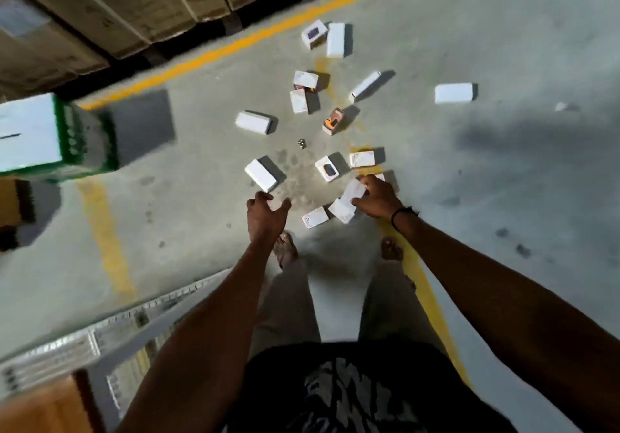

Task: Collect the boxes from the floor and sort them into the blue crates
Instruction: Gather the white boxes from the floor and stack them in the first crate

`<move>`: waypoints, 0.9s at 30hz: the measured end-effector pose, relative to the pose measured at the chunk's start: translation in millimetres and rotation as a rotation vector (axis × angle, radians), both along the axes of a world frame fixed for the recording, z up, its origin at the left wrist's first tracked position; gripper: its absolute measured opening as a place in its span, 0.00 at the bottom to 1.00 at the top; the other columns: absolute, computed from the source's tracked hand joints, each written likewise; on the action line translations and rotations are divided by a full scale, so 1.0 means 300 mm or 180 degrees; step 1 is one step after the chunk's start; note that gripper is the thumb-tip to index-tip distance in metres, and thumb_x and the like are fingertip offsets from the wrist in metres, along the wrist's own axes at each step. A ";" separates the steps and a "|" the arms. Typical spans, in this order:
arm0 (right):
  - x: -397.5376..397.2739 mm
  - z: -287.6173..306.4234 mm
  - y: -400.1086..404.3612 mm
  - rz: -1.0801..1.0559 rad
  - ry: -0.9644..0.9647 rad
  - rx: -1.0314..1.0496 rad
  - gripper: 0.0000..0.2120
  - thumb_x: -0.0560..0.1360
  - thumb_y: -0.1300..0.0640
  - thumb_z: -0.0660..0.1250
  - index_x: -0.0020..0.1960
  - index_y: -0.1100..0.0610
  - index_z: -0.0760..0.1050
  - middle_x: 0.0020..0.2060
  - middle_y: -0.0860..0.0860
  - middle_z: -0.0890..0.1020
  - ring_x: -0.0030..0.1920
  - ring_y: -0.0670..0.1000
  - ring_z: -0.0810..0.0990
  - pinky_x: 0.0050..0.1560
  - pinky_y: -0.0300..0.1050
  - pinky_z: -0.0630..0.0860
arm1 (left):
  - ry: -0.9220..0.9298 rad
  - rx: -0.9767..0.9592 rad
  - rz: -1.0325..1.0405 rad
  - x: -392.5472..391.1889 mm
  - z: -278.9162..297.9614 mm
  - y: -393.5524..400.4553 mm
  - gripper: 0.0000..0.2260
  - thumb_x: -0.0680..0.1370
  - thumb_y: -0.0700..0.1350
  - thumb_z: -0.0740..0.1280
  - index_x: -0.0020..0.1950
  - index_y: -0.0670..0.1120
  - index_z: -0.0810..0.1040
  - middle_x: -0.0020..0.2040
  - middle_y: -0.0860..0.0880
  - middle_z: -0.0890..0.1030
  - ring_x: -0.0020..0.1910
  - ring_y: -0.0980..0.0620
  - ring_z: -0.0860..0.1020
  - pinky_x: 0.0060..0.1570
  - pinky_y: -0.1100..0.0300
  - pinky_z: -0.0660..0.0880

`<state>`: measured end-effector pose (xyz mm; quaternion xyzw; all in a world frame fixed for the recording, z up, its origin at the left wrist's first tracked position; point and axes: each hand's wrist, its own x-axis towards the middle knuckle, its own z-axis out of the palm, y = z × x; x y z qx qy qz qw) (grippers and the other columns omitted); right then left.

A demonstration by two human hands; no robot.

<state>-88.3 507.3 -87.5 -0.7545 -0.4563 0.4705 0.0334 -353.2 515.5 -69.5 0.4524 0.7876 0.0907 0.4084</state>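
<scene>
A person's right hand point(377, 199) reaches down over a grey concrete floor point(503, 197) and grips a small white box point(353, 192) between thumb and curled fingers, a dark band point(402, 216) around the wrist. The left hand point(265, 212) hangs beside it with fingers spread and relaxed, holding nothing. Just under the right hand lie two more white boxes point(342, 211) point(314, 217), close to the person's sandalled feet point(285, 248). Farther out, over a dozen small boxes are scattered across the floor, most of them plain white point(261, 174) point(254, 122) point(453, 93), one orange point(332, 121) near the middle and one printed with a dark device point(327, 168). A yellow painted line point(255, 38) runs diagonally behind them, along a row of large brown cartons point(134, 6). At the left edge stands a blurred white-topped, green-sided box point(43, 133). No blue crate appears in the head view.
</scene>
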 end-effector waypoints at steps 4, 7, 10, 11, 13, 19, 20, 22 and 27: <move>-0.042 -0.228 0.081 -0.0329 -0.0191 -0.0025 0.32 0.71 0.56 0.77 0.70 0.66 0.70 0.65 0.62 0.77 0.65 0.62 0.76 0.63 0.47 0.67 | -0.0027 -0.0178 -0.0135 -0.070 -0.241 0.178 0.25 0.76 0.56 0.73 0.67 0.45 0.72 0.66 0.42 0.73 0.63 0.41 0.77 0.59 0.52 0.72; -0.068 -0.459 0.118 -0.0523 -0.0214 -0.0023 0.38 0.70 0.53 0.79 0.74 0.62 0.67 0.70 0.58 0.73 0.67 0.60 0.76 0.65 0.49 0.70 | -0.0032 -0.0307 -0.0145 -0.095 -0.476 0.255 0.29 0.76 0.56 0.73 0.71 0.46 0.69 0.69 0.41 0.70 0.65 0.41 0.75 0.62 0.51 0.72; -0.086 -0.760 0.134 -0.0643 -0.0280 0.0038 0.45 0.68 0.48 0.79 0.78 0.61 0.63 0.76 0.58 0.67 0.73 0.59 0.70 0.74 0.50 0.66 | 0.0015 -0.0437 -0.0121 -0.115 -0.790 0.297 0.31 0.76 0.57 0.73 0.72 0.46 0.66 0.69 0.41 0.69 0.64 0.39 0.74 0.63 0.47 0.73; -0.086 -0.895 0.136 -0.0709 -0.0349 0.0116 0.48 0.66 0.42 0.77 0.78 0.59 0.63 0.75 0.58 0.69 0.74 0.59 0.69 0.74 0.52 0.66 | 0.0035 -0.0474 -0.0100 -0.123 -0.920 0.311 0.31 0.76 0.57 0.74 0.72 0.46 0.66 0.69 0.41 0.68 0.64 0.39 0.74 0.63 0.46 0.74; -0.072 -1.169 0.134 -0.0900 -0.0435 0.0194 0.50 0.62 0.34 0.71 0.78 0.56 0.62 0.74 0.57 0.71 0.73 0.59 0.70 0.74 0.56 0.67 | 0.0095 -0.0542 -0.0049 -0.139 -1.187 0.340 0.32 0.76 0.58 0.74 0.72 0.45 0.64 0.70 0.41 0.67 0.65 0.38 0.73 0.64 0.45 0.73; -0.057 -1.768 0.096 -0.1241 -0.0707 -0.0109 0.43 0.73 0.44 0.76 0.80 0.56 0.59 0.79 0.58 0.61 0.78 0.60 0.60 0.77 0.56 0.60 | 0.0404 -0.0396 0.0430 -0.183 -1.869 0.450 0.36 0.74 0.56 0.77 0.72 0.41 0.64 0.69 0.35 0.67 0.67 0.32 0.72 0.66 0.47 0.70; -0.059 -1.833 0.085 -0.1277 -0.0754 -0.0118 0.43 0.73 0.43 0.75 0.81 0.54 0.59 0.80 0.58 0.60 0.78 0.61 0.60 0.76 0.57 0.61 | 0.0444 -0.0385 0.0595 -0.186 -1.939 0.473 0.38 0.74 0.56 0.77 0.73 0.41 0.62 0.70 0.36 0.66 0.68 0.32 0.71 0.66 0.46 0.69; -0.065 -1.968 0.060 -0.1354 -0.0850 -0.0057 0.42 0.74 0.43 0.74 0.81 0.51 0.58 0.80 0.57 0.58 0.77 0.64 0.61 0.73 0.60 0.63 | 0.0539 -0.0360 0.0835 -0.187 -2.082 0.513 0.42 0.72 0.58 0.77 0.75 0.41 0.59 0.71 0.37 0.64 0.70 0.34 0.69 0.67 0.45 0.69; -0.115 -2.143 0.010 -0.1378 -0.1232 0.0335 0.38 0.74 0.46 0.71 0.79 0.53 0.60 0.79 0.60 0.58 0.74 0.68 0.63 0.70 0.67 0.66 | 0.0803 -0.0139 0.1064 -0.199 -2.277 0.588 0.42 0.71 0.59 0.76 0.75 0.43 0.58 0.70 0.39 0.62 0.69 0.37 0.67 0.64 0.46 0.71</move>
